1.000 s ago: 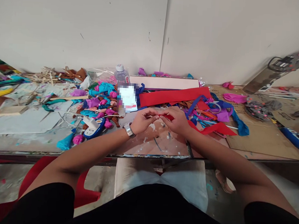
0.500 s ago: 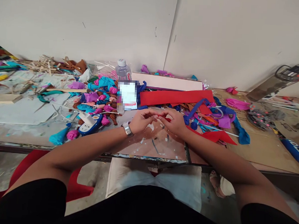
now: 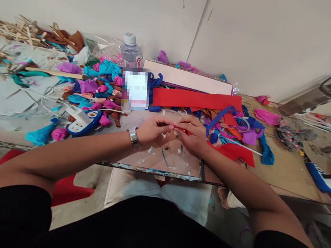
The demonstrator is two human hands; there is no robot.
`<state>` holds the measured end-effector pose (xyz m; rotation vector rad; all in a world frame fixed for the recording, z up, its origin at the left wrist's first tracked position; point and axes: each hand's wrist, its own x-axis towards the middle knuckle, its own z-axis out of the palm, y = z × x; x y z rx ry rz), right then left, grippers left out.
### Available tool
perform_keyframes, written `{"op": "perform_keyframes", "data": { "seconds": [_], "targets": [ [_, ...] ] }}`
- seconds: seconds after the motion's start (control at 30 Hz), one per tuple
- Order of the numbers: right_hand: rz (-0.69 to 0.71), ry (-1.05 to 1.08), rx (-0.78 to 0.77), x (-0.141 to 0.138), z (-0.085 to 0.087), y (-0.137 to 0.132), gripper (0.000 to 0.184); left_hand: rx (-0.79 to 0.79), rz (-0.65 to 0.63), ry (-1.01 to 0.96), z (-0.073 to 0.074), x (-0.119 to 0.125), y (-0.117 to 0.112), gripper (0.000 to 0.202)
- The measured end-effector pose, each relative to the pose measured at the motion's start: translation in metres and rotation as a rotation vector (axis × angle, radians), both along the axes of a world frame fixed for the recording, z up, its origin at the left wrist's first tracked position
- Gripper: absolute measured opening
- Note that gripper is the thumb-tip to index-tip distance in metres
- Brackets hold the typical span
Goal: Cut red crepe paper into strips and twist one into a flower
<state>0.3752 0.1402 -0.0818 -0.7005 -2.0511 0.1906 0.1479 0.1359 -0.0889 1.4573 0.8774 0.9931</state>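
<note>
My left hand (image 3: 152, 128), with a watch on its wrist, and my right hand (image 3: 193, 134) meet above the middle of the worktable (image 3: 158, 160). Both pinch a narrow red fabric strip (image 3: 233, 151) that runs out to the right under my right forearm. The fingers of both hands are curled tight around its end, and the strip's tip is mostly hidden between them. A long flat red fabric piece (image 3: 196, 99) lies just behind my hands.
Piles of small pink, blue and purple fabric rolls (image 3: 100, 94) lie at the left, beside a blue and white power strip (image 3: 84, 121) and a water bottle (image 3: 131, 55). Blue and purple scraps (image 3: 245, 128) spread at the right. Wooden sticks (image 3: 17, 29) lie far left.
The view has tilted down and to the right, so the table sits higher in frame. My hands stay together on the red strip with slight finger movement.
</note>
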Motion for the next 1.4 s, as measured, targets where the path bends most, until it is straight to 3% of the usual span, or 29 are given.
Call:
{"op": "perform_keyframes", "data": {
  "seconds": [0.23,0.43,0.83,1.23,1.4],
  "targets": [
    [-0.01,0.007,-0.031,-0.002,0.008,-0.008,0.007,0.071,-0.004,-0.027,0.004,0.001,0.001,0.044],
    [-0.038,-0.066,-0.085,-0.001,0.012,-0.01,0.01,0.325,0.036,0.077,0.004,0.0,0.002,0.039],
    [0.007,-0.068,-0.103,0.0,0.017,-0.011,0.021,0.333,-0.137,0.154,0.006,0.0,-0.003,0.043],
    [0.017,-0.063,-0.045,0.001,0.015,-0.013,0.015,0.559,-0.056,0.385,0.006,-0.002,-0.006,0.036],
    [-0.01,-0.066,-0.067,0.0,0.015,-0.013,0.017,0.651,0.029,0.291,0.009,-0.004,-0.008,0.033]
  ]
}}
